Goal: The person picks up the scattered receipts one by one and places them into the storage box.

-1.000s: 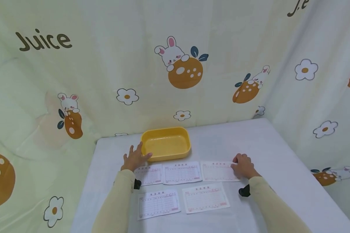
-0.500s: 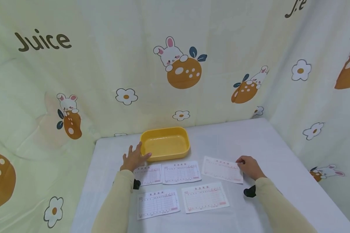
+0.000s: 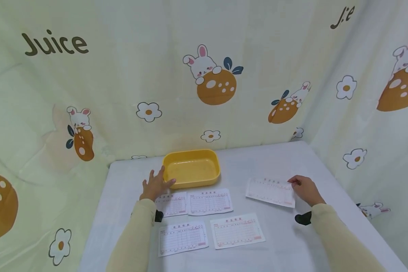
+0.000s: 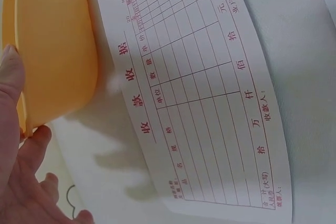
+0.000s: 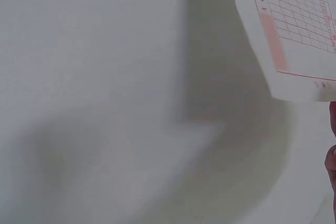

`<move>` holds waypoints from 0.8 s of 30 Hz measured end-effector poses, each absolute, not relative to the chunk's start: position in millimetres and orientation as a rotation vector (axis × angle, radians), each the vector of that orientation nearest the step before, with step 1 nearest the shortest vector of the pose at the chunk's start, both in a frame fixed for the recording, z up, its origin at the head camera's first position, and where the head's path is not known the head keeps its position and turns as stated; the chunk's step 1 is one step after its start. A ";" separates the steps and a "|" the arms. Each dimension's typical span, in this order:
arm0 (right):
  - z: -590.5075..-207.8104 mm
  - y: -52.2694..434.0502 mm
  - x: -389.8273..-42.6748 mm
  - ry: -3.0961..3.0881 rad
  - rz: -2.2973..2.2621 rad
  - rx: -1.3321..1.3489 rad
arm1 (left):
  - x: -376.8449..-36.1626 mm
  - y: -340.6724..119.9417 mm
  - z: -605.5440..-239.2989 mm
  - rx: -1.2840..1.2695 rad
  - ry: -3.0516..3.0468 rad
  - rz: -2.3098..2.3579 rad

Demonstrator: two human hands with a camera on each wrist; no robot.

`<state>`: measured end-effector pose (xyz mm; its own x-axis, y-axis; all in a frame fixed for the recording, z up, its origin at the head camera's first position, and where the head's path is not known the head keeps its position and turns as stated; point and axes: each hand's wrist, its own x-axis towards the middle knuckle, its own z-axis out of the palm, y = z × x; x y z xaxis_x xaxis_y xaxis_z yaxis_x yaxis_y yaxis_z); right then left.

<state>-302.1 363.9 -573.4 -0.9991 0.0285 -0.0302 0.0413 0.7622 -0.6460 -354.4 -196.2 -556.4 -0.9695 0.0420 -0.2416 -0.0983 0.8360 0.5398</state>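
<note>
Five slips are on the white table (image 3: 258,158). My right hand (image 3: 305,190) pinches one slip (image 3: 271,192) by its right edge, a bit off the table and well apart from the other four. My left hand (image 3: 155,185) lies flat with fingers spread, touching the left side of the yellow tray (image 3: 191,173). Two slips (image 3: 193,203) lie just in front of the tray.
</note>
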 end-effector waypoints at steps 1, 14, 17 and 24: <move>-571.1 363.6 -303.6 2.935 -1.084 0.058 | -355.5 -196.9 -558.8 -0.046 2.774 0.834; -532.0 306.9 -349.1 2.878 -1.193 0.060 | -353.7 -198.3 -558.4 -0.031 2.795 0.846; -522.5 281.9 -367.8 2.872 -1.197 0.021 | -353.4 -198.1 -556.5 -0.040 2.805 0.846; -502.9 214.6 -401.6 2.866 -1.254 -0.129 | -353.9 -196.0 -556.4 -0.037 2.816 0.847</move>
<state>-401.6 214.6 -502.9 -0.9965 -0.0798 0.0234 -0.0714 0.6757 -0.7338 -353.9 -196.0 -556.4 -0.9795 0.0335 -0.1984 -0.0815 0.8355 0.5434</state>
